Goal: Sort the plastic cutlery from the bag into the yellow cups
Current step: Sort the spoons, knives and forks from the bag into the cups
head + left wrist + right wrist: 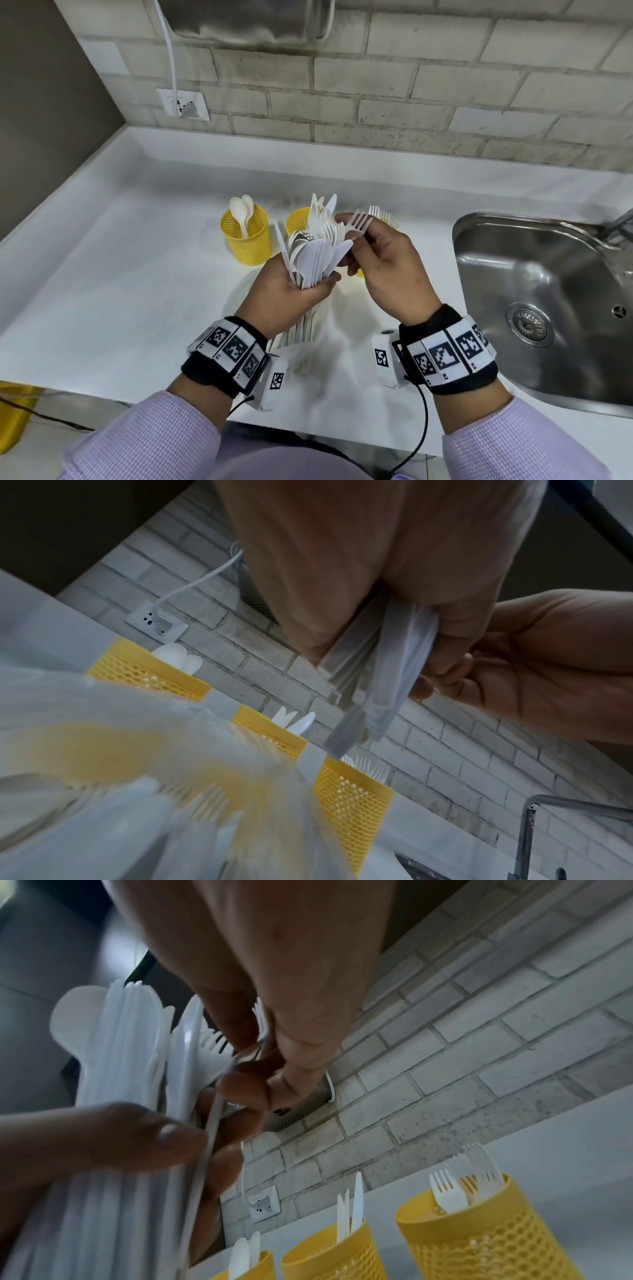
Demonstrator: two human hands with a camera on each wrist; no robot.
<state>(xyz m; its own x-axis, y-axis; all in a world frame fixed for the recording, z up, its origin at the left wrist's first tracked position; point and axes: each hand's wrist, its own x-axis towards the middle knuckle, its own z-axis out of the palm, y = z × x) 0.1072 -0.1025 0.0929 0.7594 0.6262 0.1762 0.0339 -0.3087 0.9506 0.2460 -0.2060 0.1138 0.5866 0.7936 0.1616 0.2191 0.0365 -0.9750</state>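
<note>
- One surface (137,274), white: three yellow cups (245,236) at twelve o'clock of the hands.
- Left hand (291,291): grasps the cutlery bundle (315,253).
- Right hand (387,267): pinches one fork (359,222); draw it straight out, drop it in the rightmost cup.

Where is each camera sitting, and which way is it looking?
Head: worn up high, looking down at both hands, the left hand gripping the cutlery bundle.
Left wrist: under the left palm, looking up at the brick wall.
Right wrist: under the right hand, looking up.
All three show the yellow cups.
</note>
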